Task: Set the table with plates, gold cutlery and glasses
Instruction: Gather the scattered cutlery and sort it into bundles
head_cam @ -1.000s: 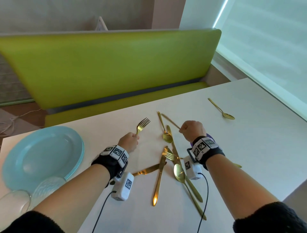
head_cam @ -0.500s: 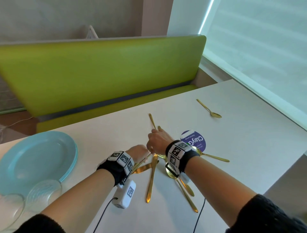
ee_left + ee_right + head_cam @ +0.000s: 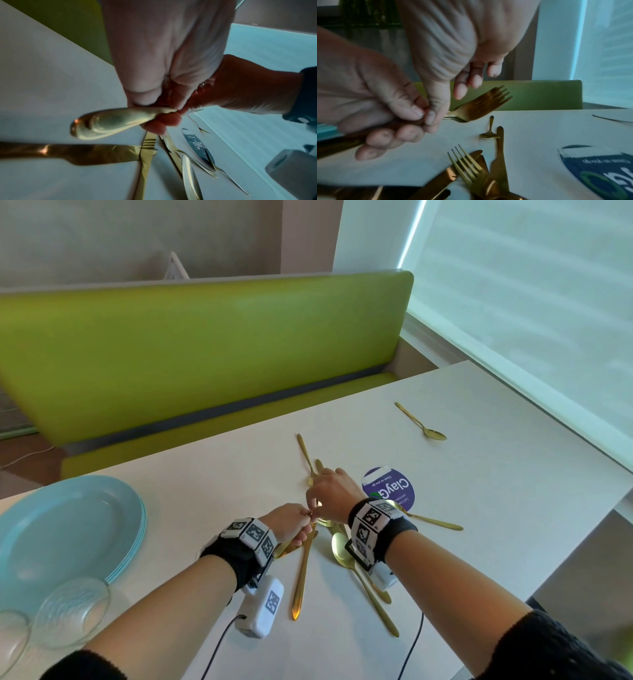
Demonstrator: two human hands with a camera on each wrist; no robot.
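Over the cutlery pile my two hands meet. My left hand (image 3: pixel 291 525) grips gold forks in its fist; their handle ends (image 3: pixel 111 121) stick out below it and their tines (image 3: pixel 481 104) point away over the table. My right hand (image 3: pixel 332 494) has its thumb tip on the fork necks beside my left thumb, and its other fingers (image 3: pixel 460 90) hang straight above the tines. On the table under the hands lie a gold knife (image 3: pixel 303 573), a large spoon (image 3: pixel 346 553) and another fork (image 3: pixel 465 162). A stack of light blue plates (image 3: pixel 68 535) sits at the left.
Two clear glass pieces (image 3: pixel 72 607) stand at the near left by the plates. A lone gold spoon (image 3: pixel 421 422) lies at the far right and a small spoon (image 3: pixel 306 457) beyond my hands. A purple round sticker (image 3: pixel 388 489) is on the white table (image 3: pixel 496 525). A green bench (image 3: pixel 205 354) runs behind it.
My right hand carried its fork left to my left hand. My left hand came in over the pile to meet it. The two have stayed together for the last half second.
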